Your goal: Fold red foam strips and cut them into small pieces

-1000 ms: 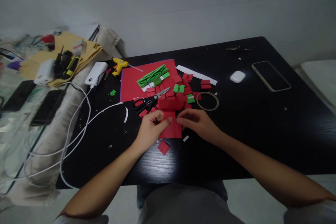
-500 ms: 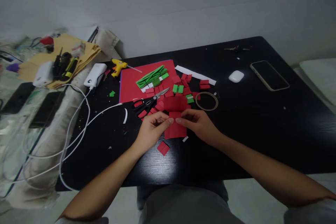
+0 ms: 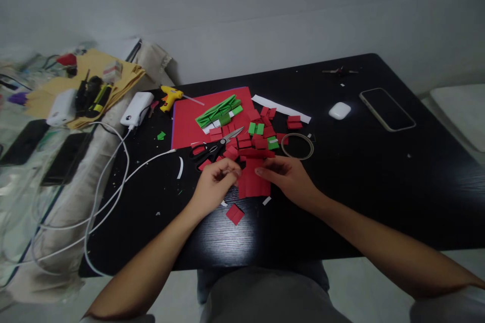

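Note:
A creased red paper sheet (image 3: pixel 254 181) is held between my hands above the black table, its far part folded up. My left hand (image 3: pixel 216 184) closes with thumb and fingers at the paper's left edge. From the other side, my right hand (image 3: pixel 286 175) pinches the sheet, thumb on top and fingers behind. One small folded red paper square (image 3: pixel 235 214) lies just nearer to me. Beyond the hands are black-handled scissors (image 3: pixel 220 146), several folded red pieces (image 3: pixel 244 142) and small green pieces (image 3: pixel 256 128).
A roll of tape (image 3: pixel 312 150) lies right of the paper pieces. Behind are a red sheet (image 3: pixel 182 128), a green folded strip (image 3: pixel 215 111) and a yellow glue gun (image 3: pixel 170 96). An earbud case (image 3: pixel 340 110) and phone (image 3: pixel 388 109) lie right; white cables (image 3: pixel 102 181) cross the left.
The paper's raised far flap has tipped and now shows as a narrower band. My left hand has shifted slightly left, uncovering more of the sheet's middle. My right hand keeps its pinch.

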Demonstrator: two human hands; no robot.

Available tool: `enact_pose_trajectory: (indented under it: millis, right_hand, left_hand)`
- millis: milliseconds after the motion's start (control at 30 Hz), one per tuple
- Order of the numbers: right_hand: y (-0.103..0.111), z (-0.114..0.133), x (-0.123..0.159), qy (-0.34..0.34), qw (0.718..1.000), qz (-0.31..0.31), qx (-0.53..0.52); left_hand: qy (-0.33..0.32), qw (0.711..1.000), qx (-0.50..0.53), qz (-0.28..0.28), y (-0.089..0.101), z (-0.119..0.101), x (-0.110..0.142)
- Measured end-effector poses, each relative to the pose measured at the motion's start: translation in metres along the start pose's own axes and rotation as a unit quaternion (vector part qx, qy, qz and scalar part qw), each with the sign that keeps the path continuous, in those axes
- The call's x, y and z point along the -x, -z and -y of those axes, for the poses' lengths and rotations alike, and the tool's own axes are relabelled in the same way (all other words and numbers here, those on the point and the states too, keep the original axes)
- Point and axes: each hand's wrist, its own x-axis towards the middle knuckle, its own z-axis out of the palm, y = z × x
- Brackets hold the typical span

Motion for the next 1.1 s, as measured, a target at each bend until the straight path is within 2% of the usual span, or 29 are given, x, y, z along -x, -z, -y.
enact_pose_trajectory:
  millis: [367, 800, 1100]
  right_hand:
    - [-0.002, -0.001, 0.001, 0.013, 0.999, 0.024, 0.021]
    - [0.004, 0.004, -0.003, 0.015, 0.999, -0.050, 0.012]
    - [-0.002, -0.003, 0.000, 0.000, 1.000, 0.000, 0.018]
  left_hand:
    - [-0.001, 1.000, 0.010, -0.008, -0.006, 0.009, 0.004]
    - [0.001, 0.999, -0.027, -0.019, 0.006, 0.004, -0.001]
    - [-0.011, 0.999, -0.033, 0.018, -0.005, 0.012, 0.004]
